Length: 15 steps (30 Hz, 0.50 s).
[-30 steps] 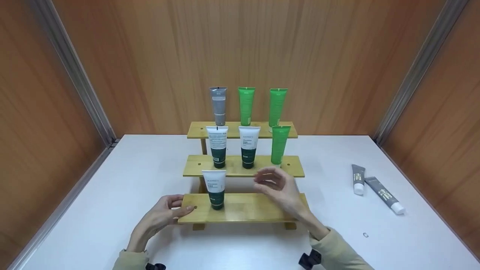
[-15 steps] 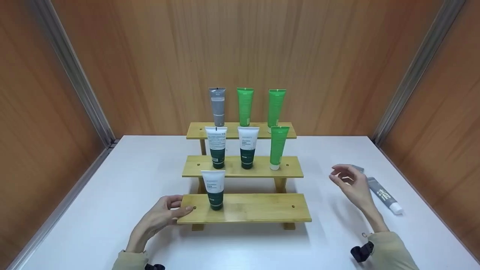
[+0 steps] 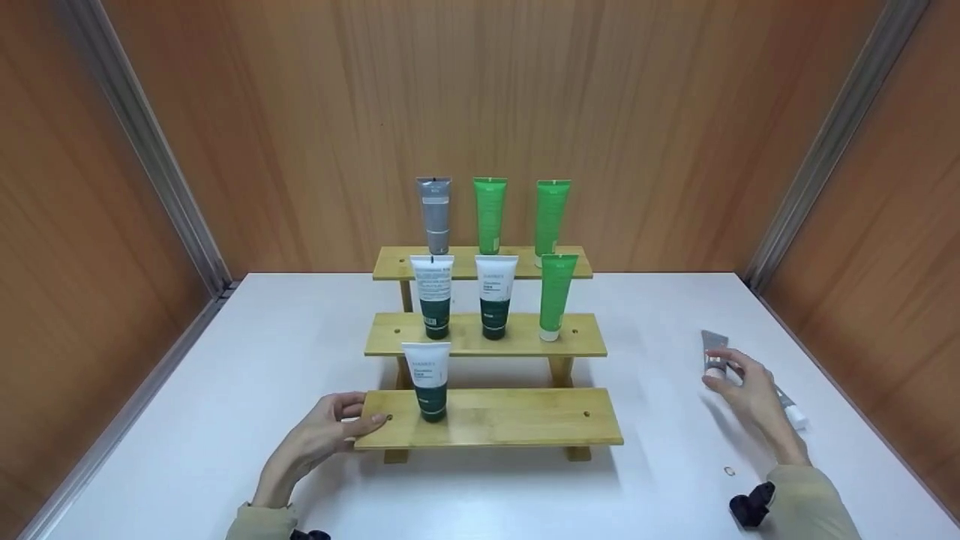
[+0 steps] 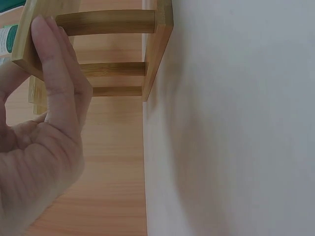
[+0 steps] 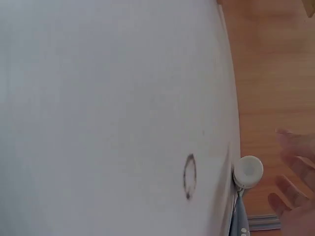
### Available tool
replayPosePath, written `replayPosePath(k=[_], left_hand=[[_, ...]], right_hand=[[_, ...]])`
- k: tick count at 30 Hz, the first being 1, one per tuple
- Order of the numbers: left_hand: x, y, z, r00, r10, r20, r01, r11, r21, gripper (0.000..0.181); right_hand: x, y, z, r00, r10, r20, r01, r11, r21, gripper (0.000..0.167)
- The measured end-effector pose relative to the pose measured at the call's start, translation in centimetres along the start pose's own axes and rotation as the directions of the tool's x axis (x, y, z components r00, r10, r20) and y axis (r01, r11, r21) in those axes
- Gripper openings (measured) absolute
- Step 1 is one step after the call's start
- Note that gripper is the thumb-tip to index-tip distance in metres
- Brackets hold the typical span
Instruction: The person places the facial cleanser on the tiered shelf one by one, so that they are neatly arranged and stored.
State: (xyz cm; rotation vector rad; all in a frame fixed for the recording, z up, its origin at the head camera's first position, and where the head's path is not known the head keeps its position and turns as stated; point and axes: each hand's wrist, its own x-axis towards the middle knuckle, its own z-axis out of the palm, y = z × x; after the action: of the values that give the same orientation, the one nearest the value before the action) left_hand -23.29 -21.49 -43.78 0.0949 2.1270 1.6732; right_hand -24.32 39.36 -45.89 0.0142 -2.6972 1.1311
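Note:
My left hand (image 3: 330, 427) grips the left end of a three-tier wooden display stand (image 3: 510, 420), thumb on top of the lowest shelf. In the left wrist view, the left hand's fingers (image 4: 56, 73) curl under the board. At the right, my right hand (image 3: 754, 397) hovers at a short grey tube (image 3: 715, 343), thumb and fingers on either side of its cap end. In the right wrist view, the right hand (image 5: 298, 187) has spread, slightly bent fingers with a gap between them. A longer grey tube (image 3: 793, 414) with a white cap lies partly hidden behind this hand.
A white-and-green tube (image 3: 427, 375) stands on the lowest shelf. Above it, the middle shelf bears two similar tubes and a green tube (image 3: 556, 292). The top shelf has a grey tube (image 3: 435, 214) and two green ones. A small ring (image 3: 729, 471) lies on the white table (image 3: 225, 375).
My right hand has left the green tube on the middle shelf and moved right, then down to the short grey tube. The left hand keeps its grip on the stand.

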Motion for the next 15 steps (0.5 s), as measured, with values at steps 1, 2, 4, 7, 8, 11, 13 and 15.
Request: replayPosePath(k=[1,2,4,7,8,11,13,15], left_hand=[[0.0,0.0,0.0,1.0,-0.001,0.0,0.001,1.0,-0.001,0.081],[0.0,0.0,0.0,1.0,-0.001,0.0,0.001,1.0,-0.001,0.081],[0.0,0.0,0.0,1.0,-0.001,-0.002,0.001,1.0,0.0,0.081],[0.0,0.0,0.1,1.0,-0.002,-0.008,0.002,1.0,-0.004,0.082],[0.0,0.0,0.1,1.0,0.0,-0.009,0.0,1.0,-0.003,0.082],[-0.1,0.0,0.1,1.0,0.005,-0.006,-0.005,1.0,-0.003,0.083],[-0.1,-0.1,0.0,1.0,0.01,-0.002,-0.01,1.0,0.001,0.084],[-0.1,-0.1,0.0,1.0,0.012,0.001,-0.012,1.0,0.001,0.084]], right_hand=[[-0.1,0.2,-0.1,1.0,0.017,0.021,-0.017,1.0,-0.011,0.051],[-0.1,0.4,-0.2,0.999,0.03,0.041,-0.029,0.999,-0.025,0.053],[-0.2,0.7,-0.2,0.996,0.051,0.074,-0.046,0.997,-0.057,0.057],[-0.2,1.0,-0.2,0.993,0.061,0.104,-0.051,0.995,-0.091,0.061],[-0.2,1.1,-0.2,0.992,0.059,0.11,-0.048,0.994,-0.097,0.061],[0.0,1.2,-0.1,0.992,0.033,0.118,-0.02,0.994,-0.107,0.063],[0.0,1.2,0.0,0.992,0.015,0.122,-0.002,0.994,-0.106,0.062],[0.0,1.2,0.1,0.993,-0.001,0.121,0.014,0.994,-0.105,0.061]])
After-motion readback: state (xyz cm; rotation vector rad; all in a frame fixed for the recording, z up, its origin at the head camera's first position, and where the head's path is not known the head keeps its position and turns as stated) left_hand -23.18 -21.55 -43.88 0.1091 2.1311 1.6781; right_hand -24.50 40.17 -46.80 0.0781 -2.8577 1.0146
